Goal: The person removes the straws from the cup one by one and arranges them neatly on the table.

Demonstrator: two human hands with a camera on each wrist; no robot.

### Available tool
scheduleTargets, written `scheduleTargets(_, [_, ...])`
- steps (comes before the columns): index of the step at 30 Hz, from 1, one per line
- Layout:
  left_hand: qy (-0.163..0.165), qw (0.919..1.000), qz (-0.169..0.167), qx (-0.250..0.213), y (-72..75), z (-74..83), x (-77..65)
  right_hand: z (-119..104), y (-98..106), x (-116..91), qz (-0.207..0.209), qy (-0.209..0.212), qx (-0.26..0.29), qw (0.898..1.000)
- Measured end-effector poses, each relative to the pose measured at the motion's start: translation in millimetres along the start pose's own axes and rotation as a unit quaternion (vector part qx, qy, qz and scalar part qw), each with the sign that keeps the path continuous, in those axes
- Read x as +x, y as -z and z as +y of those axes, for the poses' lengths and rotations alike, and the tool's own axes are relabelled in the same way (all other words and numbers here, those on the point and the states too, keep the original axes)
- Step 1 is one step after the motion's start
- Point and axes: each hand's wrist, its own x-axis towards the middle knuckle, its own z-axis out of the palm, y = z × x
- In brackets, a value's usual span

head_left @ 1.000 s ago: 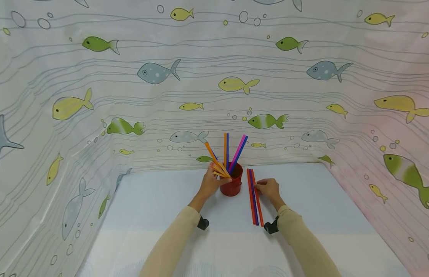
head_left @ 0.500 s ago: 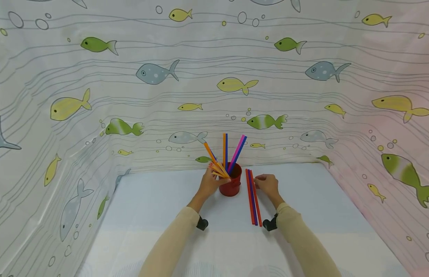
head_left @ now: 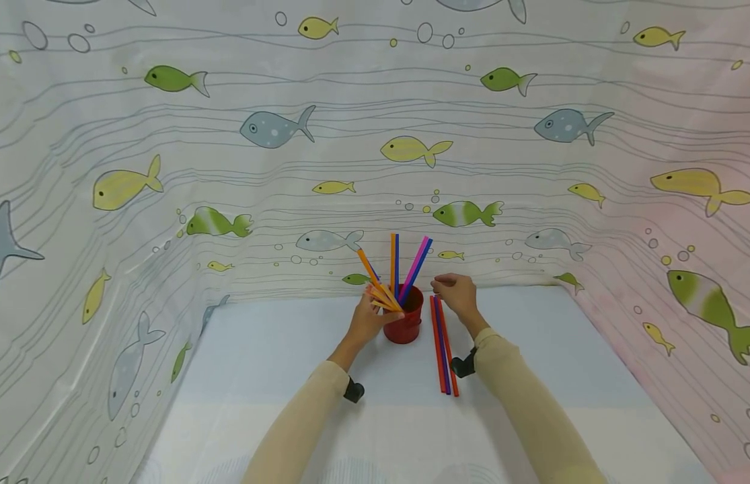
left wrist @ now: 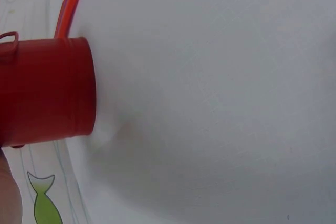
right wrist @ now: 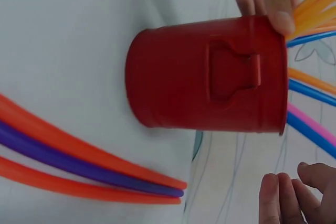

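Observation:
A red metal bucket with small side handles stands upright, holding several orange, blue and pink straws. My left hand grips its left rim, the thumb on the edge. Orange straws fan out right beside that thumb and lean over the hand. Right of the bucket, two red straws and a purple straw lie side by side on the table. Close to their far ends is my right hand, fingers loosely bent, thumb apart, holding nothing.
The white table meets a fish-printed curtain just behind the bucket. The same cloth rises at the left and right sides. A dark camera mount on my right wrist overlaps the straws' near part.
My right hand has slid away from beside the loose straws, moving forward to their far ends. The left hand, bucket and straws stay in place.

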Motion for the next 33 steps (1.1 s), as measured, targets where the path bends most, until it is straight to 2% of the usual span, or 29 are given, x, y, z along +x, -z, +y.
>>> scheduleTargets(5, [0.001, 1.0, 0.003, 0.0, -0.3, -0.1, 1.8, -11, -10, 5, -0.004, -0.003, 0.024, 1.0])
scheduleTargets(15, [-0.005, 1.0, 0.0, -0.008, -4.3, -2.8, 5.4, -18, -21, 7, -0.009, -0.001, 0.019, 1.0])
scheduleTargets(22, [-0.007, 1.0, 0.001, 0.005, -0.3, -3.7, 3.8, -18, -34, 10, 0.012, 0.005, 0.007, 1.0])
scheduleTargets(33, [-0.001, 0.9999, 0.008, 0.008, -0.7, -2.4, 0.5, -20, -48, 9, 0.039, -0.018, 0.0, 0.999])
